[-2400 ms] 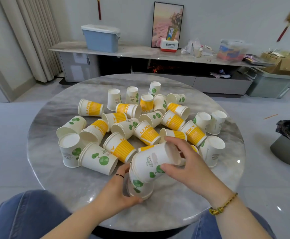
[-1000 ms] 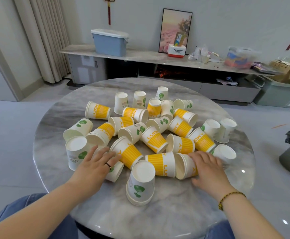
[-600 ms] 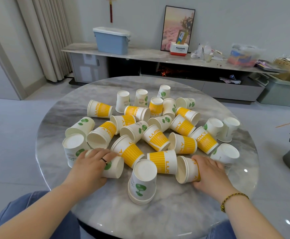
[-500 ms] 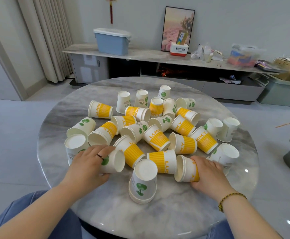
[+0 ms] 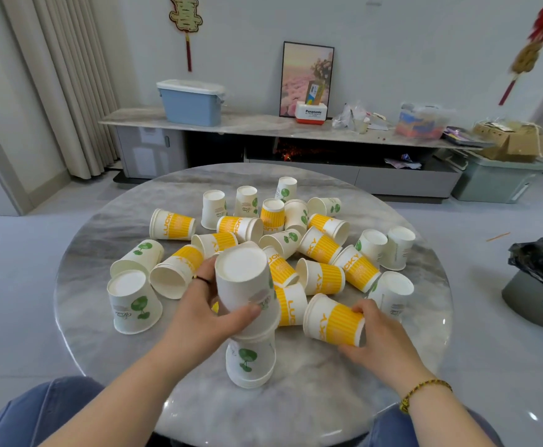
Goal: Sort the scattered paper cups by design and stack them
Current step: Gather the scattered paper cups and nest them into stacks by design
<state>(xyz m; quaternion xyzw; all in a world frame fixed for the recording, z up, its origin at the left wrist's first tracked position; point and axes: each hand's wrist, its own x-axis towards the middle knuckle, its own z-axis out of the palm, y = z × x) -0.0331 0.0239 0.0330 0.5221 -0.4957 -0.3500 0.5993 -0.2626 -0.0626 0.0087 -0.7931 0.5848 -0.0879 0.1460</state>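
Several paper cups lie scattered on the round marble table (image 5: 102, 343), some white with green leaves, some with yellow bands. My left hand (image 5: 199, 314) grips an upside-down green-leaf cup (image 5: 242, 282) directly above the short stack of green-leaf cups (image 5: 251, 361) near the front edge; the cup's rim meets the stack top. My right hand (image 5: 373, 333) holds a yellow-band cup (image 5: 333, 319) lying on its side just right of the stack.
An upside-down green-leaf cup (image 5: 133, 301) stands at the left. Further cups fill the table's middle and far side. A bin with a black bag (image 5: 541, 282) sits on the floor at right. A low cabinet (image 5: 263, 130) runs along the back wall.
My left hand has lifted the green-leaf cup from the table's left side and brought it over the stack. My right hand has closed round the yellow-band cup and drawn it nearer.
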